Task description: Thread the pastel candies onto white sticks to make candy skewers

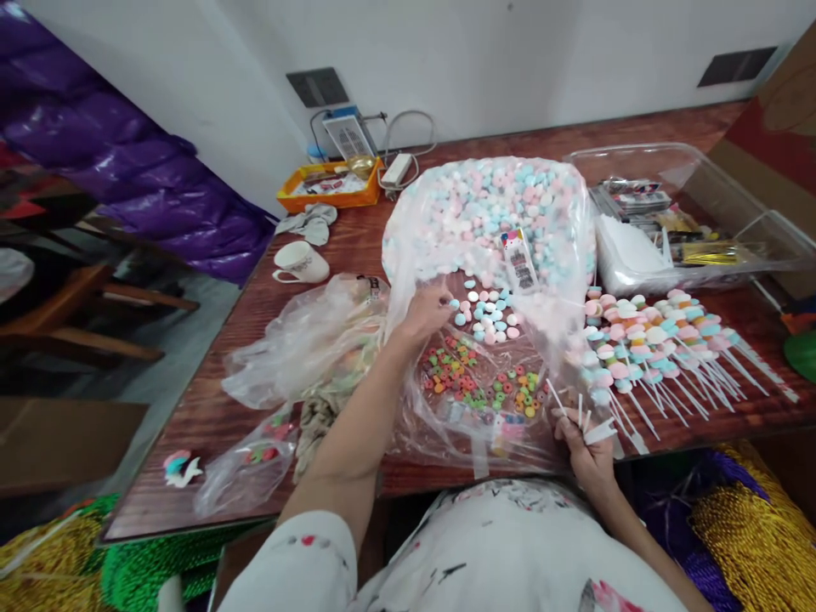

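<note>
So the wooden tabletop (210, 408) is pretty much buried: the biggest thing on it is a huge clear bag of pastel candies (490, 212) sitting mid-table toward the far edge, with its mouth spilling open toward the near edge. Off by the far right corner there's a clear plastic bin (733, 212) holding packets and gold wire ties. Along the right side lies a whole row of finished candy skewers (656, 348), sticks pointing toward the near right corner. Near the left side there's a crumpled empty bag (306, 340), plus a white mug (301, 262) and an orange tray (331, 191) further back. Closer in sits a flatter bag of colorful ring candies (478, 387). Now the hands: the left hand (426, 310) is reaching into the big bag's mouth, fingers curled down, with the loose pastel candies (488, 310) lying just to its right, so it's clearly the nearer hand to them; can't tell if it's actually pinching one yet. The right hand (590, 442) is at the near edge, closed around a small bunch of white plastic sticks (583, 416), their long axes pointing up and away toward the candy.
</note>
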The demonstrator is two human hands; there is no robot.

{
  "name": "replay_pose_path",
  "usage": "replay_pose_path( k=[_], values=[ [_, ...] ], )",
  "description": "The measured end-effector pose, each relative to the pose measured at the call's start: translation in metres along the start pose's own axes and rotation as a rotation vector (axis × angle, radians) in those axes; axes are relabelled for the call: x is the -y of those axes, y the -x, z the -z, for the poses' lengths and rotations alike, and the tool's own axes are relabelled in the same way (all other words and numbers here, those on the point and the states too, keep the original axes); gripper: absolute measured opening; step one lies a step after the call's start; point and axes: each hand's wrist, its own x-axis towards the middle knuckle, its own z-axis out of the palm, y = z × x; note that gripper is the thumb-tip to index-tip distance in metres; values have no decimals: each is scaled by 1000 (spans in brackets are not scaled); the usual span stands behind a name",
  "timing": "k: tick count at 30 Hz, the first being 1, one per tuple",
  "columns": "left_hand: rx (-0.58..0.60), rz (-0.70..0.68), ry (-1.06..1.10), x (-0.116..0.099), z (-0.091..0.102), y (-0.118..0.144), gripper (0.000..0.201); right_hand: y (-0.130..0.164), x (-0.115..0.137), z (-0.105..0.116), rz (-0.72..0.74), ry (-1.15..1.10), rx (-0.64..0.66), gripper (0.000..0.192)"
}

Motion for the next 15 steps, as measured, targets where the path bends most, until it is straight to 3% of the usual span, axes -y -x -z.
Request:
replay_pose_path(
  k=[6, 9, 13, 15],
  values=[
    [-58, -63, 116, -8, -21, -23, 17, -2, 3, -2, 7, 6, -22, 20],
    [-77, -80, 153, -15, -29, -23, 21, -4, 7, -2, -7, 25, -15, 21],
    [-128, -145, 301, -31, -21, 7, 39, -4, 19, 0, 12, 45, 6, 22],
    [-180, -215, 620, -45, -14, 36, 44, -4, 27, 1, 32, 67, 37, 22]
  ],
)
